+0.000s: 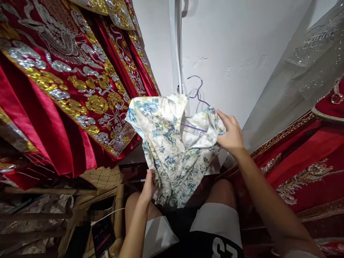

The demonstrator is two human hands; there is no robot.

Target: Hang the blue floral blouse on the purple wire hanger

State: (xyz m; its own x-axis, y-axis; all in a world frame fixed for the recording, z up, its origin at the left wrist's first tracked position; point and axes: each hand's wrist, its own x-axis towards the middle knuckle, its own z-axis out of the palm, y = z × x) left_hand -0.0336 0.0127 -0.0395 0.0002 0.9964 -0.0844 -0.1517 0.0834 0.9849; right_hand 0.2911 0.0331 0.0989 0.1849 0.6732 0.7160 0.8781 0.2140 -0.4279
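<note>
A white garment (pixel 166 143) with a blue, green and yellow floral print hangs in front of me on a thin purple hanger (pixel 198 94). The hanger's hook sticks up above the neckline, and its lower bar shows through the neck opening. My right hand (pixel 231 132) grips the garment's shoulder on the right, thumb on top and fingers behind. Lower down, my left hand (pixel 149 185) is at the garment's left side with its thumb up; the other fingers are hidden behind the cloth.
Red garments (pixel 67 79) with gold and silver sequin embroidery hang at the left. Beaded red cloth (pixel 295 168) and a sheer sparkly dress (pixel 317 64) are at the right. A phone (pixel 103 234) with a cable lies on a bamboo seat (pixel 119 204). A white wall (pixel 228 36) stands ahead.
</note>
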